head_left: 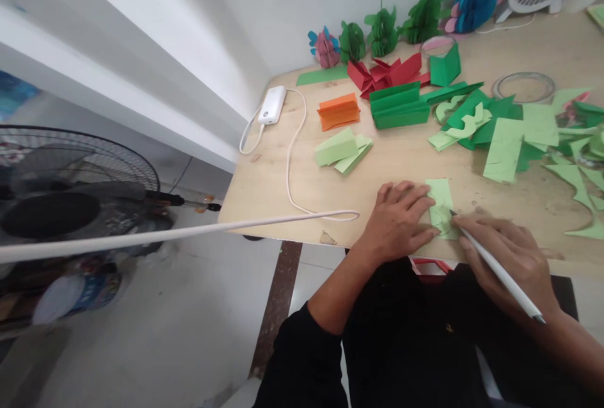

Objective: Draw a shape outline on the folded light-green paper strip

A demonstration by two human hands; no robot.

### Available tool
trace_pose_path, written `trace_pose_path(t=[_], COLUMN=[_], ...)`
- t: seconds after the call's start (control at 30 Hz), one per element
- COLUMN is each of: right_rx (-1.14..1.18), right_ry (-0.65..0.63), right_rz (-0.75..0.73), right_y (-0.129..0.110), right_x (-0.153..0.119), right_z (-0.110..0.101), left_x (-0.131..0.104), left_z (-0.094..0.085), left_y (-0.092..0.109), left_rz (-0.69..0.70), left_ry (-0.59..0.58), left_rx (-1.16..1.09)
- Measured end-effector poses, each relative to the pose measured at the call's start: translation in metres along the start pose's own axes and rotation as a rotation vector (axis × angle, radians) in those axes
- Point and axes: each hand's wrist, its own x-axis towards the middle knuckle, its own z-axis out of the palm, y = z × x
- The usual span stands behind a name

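Press the pale green paper (440, 191) flat with your left hand (397, 219), fingers slightly spread; with your right hand (518, 255), fingers pinching the white pen (504, 277), draw slowly.

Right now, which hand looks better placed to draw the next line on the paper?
Probably the right hand: it holds the pen, tip at the paper, while the left hand lies flat at the paper's edge.

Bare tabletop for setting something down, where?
Bare: below the white device, left of the cable; between the pale green folded paper and the left hand; above the marked sheet, below the dark green folded paper. Crowded: the right side, with green scraps, and the back, with red folded paper.
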Motion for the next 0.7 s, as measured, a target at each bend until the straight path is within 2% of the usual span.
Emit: trace_pose_path(t=[0.3,0.7], right_rx=[-0.01,-0.004], right_ry=[0.016,0.025], right_rz=[-0.019,-0.026], right_y=[-0.001,-0.003], right_x=[0.002,0.003], right_z=[0.0,0.0], left_x=[0.001,0.002], left_z=[-0.004,-0.008], left_y=[0.001,-0.009], left_rz=[0.025,0.11], left_ry=[-0.003,0.006], left_rx=[0.04,0.046])
